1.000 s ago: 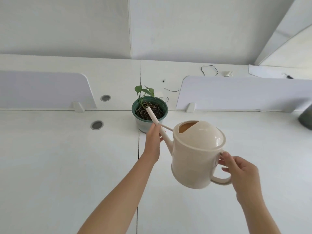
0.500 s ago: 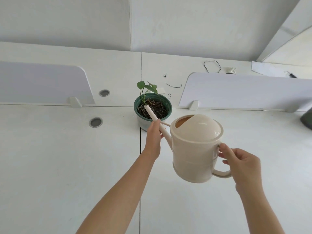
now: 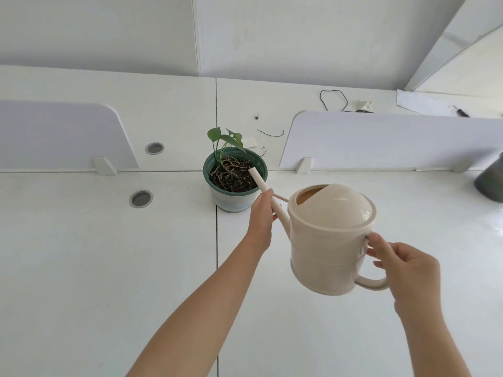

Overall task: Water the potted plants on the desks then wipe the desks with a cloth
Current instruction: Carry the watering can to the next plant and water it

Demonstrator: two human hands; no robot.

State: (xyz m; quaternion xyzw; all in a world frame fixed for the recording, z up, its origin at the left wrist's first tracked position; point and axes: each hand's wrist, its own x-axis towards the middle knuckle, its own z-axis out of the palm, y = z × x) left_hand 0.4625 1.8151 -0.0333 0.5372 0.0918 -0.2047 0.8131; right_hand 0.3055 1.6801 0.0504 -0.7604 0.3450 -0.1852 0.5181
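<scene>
Watering potted plant (image 3: 234,186) with right hand (image 3: 408,268) gripping watering can (image 3: 326,240) handle (image 3: 373,284), left hand (image 3: 261,221) curled round spout (image 3: 257,179); wiping evidently not begun

I hold the watering can (image 3: 330,240) above the desk (image 3: 81,268), my right hand (image 3: 408,268) on its handle (image 3: 373,284) at the right, my left hand (image 3: 261,221) round the spout (image 3: 261,183) at its left. The spout's tip lies over the potted plant (image 3: 235,183), which stands on the desk behind my left hand, between the left divider panel (image 3: 60,137) and the right divider panel (image 3: 394,142).
</scene>
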